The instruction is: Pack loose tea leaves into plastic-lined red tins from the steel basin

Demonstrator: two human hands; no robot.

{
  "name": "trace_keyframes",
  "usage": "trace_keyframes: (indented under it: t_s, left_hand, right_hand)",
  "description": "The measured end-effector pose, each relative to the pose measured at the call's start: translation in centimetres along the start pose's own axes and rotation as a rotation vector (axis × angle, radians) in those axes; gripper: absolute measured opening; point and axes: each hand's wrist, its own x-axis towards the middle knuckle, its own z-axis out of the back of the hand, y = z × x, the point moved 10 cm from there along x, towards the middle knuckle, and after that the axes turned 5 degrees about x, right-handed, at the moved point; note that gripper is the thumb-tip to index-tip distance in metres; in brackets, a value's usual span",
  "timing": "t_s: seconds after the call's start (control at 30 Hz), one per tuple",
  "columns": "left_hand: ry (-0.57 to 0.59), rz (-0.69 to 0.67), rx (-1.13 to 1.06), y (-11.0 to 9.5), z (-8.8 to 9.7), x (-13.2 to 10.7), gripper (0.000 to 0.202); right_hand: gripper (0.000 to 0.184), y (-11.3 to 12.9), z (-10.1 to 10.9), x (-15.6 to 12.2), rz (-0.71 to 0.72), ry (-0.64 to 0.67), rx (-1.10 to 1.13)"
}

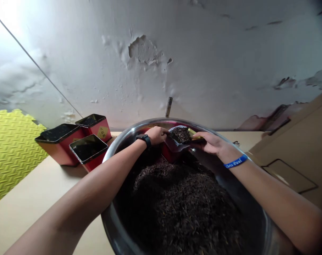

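Note:
Dark, twisted dried leaves that look like loose tea (pixel 195 209) lie heaped in a large round metal basin (pixel 109 226). At its far side is a red tin (pixel 168 155), with what looks like clear plastic film (pixel 174 143) at its mouth. My left hand (pixel 157 135), a dark watch on its wrist, has its fingers closed at the film's left edge. My right hand (pixel 211 142), with a blue wristband, grips a gold-coloured, scoop-like piece (pixel 192 131) from the right. A small pile of leaves (pixel 181 134) lies between the hands. Fingertips and the piece's full shape are partly hidden.
Left of the basin, a red tin (pixel 93 154), another with a gold label (pixel 104 133) and a larger one (pixel 58 143) stand open on the pale table (pixel 35 193). A yellow foam mat (pixel 13 152) is at left, cardboard (pixel 294 141) at right, a peeling wall (pixel 203 71) behind.

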Motion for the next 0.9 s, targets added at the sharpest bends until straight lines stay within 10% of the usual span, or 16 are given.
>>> trace_keyframes:
  t_s: [0.63, 0.9]
  left_hand:
    - [0.012, 0.012, -0.006, -0.3, 0.0, -0.1, 0.03]
    - [0.007, -0.056, -0.007, -1.4, 0.0, -0.1, 0.029]
  right_hand:
    - [0.024, 2.5, -2.3, -1.4, 0.257, 0.117, -0.202]
    - [0.021, 5.9, -3.1, -2.9, 0.759, -0.183, -1.0]
